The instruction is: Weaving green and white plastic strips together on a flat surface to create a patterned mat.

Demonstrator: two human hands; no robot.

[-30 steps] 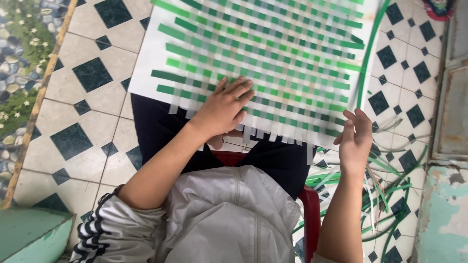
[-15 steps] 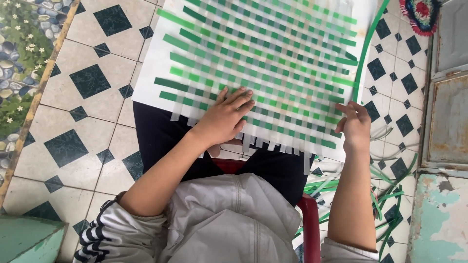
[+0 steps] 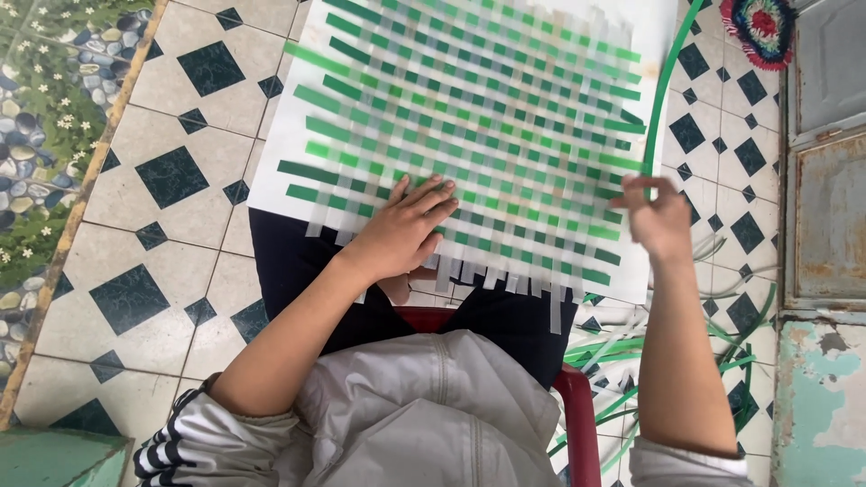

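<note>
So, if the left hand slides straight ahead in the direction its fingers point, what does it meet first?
The left hand lies flat on the woven green and white mat, fingers pointing up and to the right. Going on that way, it would only cross more of the mat's weave; nothing else shows in that line, as far as the picture tells.

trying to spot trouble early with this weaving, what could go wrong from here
1. The right hand grips a long green strip that arcs away past the woven mat; it could kink or catch on the mat's edge.
2. Only the left hand presses the mat flat on the lap, so a tug might shift it and loosen the near row.
3. Loose green strips lie on the tiled floor beside the red chair and could tangle.
</note>
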